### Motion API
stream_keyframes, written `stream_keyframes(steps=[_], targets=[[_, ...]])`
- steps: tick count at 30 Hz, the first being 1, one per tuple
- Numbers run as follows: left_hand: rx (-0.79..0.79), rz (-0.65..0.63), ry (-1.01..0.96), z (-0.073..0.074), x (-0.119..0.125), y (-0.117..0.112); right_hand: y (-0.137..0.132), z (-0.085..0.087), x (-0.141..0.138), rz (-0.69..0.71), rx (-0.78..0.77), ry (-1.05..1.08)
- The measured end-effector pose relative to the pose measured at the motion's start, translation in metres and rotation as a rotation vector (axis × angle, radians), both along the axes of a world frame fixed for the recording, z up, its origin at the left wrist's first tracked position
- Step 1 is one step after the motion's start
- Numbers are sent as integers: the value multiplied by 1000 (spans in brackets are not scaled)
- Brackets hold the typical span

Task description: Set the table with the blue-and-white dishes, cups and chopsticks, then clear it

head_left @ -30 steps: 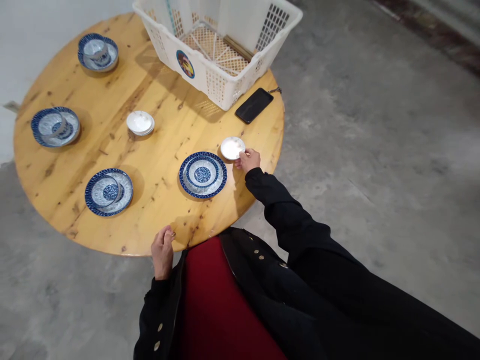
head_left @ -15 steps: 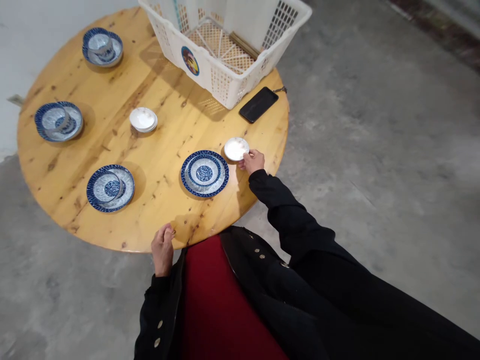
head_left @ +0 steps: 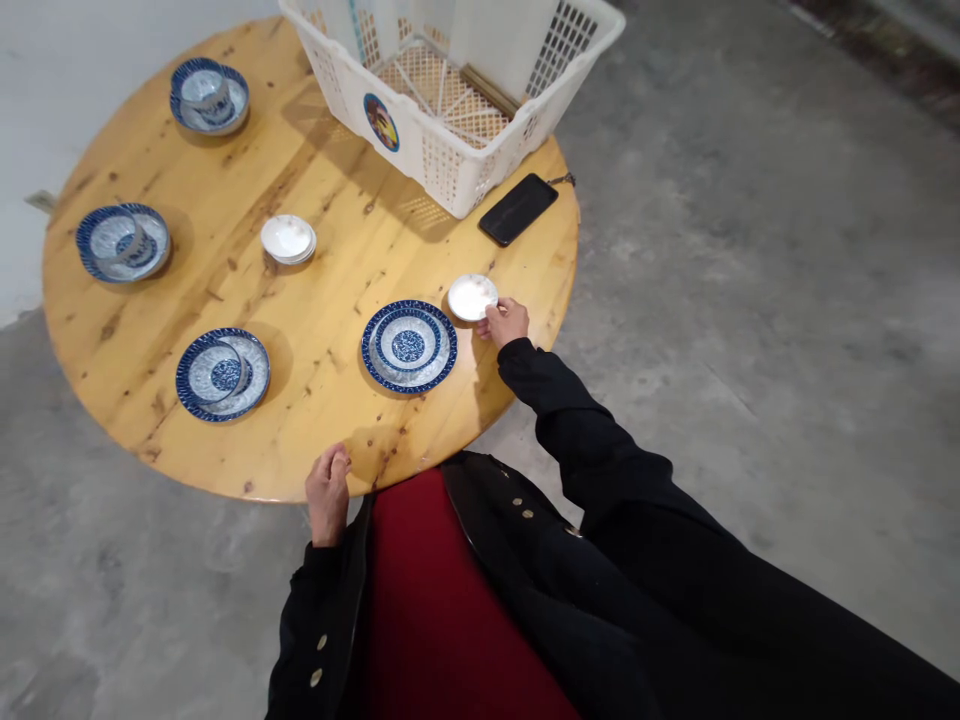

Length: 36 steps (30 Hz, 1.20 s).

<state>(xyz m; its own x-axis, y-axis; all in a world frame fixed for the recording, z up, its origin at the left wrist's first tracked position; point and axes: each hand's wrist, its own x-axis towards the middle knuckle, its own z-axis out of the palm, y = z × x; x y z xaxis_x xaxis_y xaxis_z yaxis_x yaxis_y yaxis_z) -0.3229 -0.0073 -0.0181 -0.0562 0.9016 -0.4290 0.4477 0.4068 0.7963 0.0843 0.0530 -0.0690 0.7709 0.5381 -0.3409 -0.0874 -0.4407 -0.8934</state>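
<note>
Small white dish (head_left: 472, 296), round, opening upward, rim clamped by fingers of right hand (head_left: 508, 321); fingers of left hand (head_left: 328, 494) curled together.

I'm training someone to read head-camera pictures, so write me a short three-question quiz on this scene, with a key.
1. Which of the person's hands touches the white dish nearest the phone?
2. True or false: the phone lies inside the white basket.
3. How many blue-and-white bowl-and-plate sets stand on the round table?

Key:
1. The right hand, at the dish's rim.
2. False; it lies on the table, beside the basket.
3. Four.
</note>
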Motion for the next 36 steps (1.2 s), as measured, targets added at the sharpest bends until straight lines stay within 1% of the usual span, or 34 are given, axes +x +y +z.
stream_keyframes(steps=[3,8,12,16,20,24,36], targets=[[14,-12,0,-3,-2,-1,-1,1,0,7,1,-2],[85,-48,18,-9,-7,-6,-4,3,1,24,14,29],[123,-14,29,-8,-8,-14,-10,2,0,32,27,39],[151,-11,12,-5,-7,-21,-11,-1,-1,43,71,39],[140,24,-1,-4,-8,-26,-7,-2,-1,55,63,41],[90,72,-8,-3,-7,-30,-4,-2,2,48,52,38],[116,75,21,-1,-1,-44,-5,1,3,53,63,73]])
